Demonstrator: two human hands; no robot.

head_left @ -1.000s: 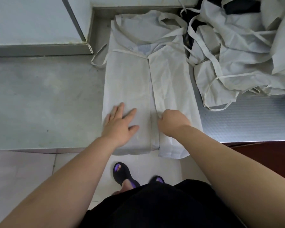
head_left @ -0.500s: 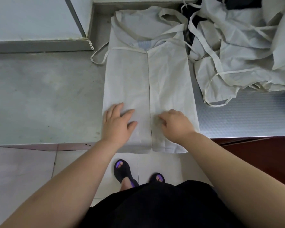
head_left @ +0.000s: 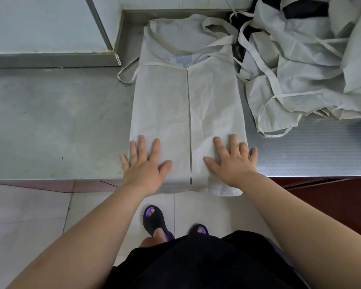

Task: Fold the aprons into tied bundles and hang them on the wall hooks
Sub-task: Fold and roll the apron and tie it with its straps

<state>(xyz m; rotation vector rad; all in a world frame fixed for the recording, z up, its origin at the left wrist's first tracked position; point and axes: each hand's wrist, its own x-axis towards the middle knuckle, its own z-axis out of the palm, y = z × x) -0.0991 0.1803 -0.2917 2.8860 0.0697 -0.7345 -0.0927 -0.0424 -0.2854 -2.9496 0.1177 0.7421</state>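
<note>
step: flatten folded apron (head_left: 188, 113) mid-frame on bench (head_left: 50, 122) | L hand (head_left: 144, 163) + R hand (head_left: 231, 161) flat, fingers released, pressing hem | tip: smooth toward straps, keep edges even

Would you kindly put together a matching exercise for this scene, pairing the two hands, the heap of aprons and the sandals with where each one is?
Things:
1. left hand
2. right hand
3. heap of aprons
4. sandals

Places:
A. on the tiled floor
B. flat on the left half of the folded apron
C. crumpled on the counter, right of the folded apron
D. flat on the right half of the folded apron

Pairs: 1-B; 2-D; 3-C; 4-A.
</note>
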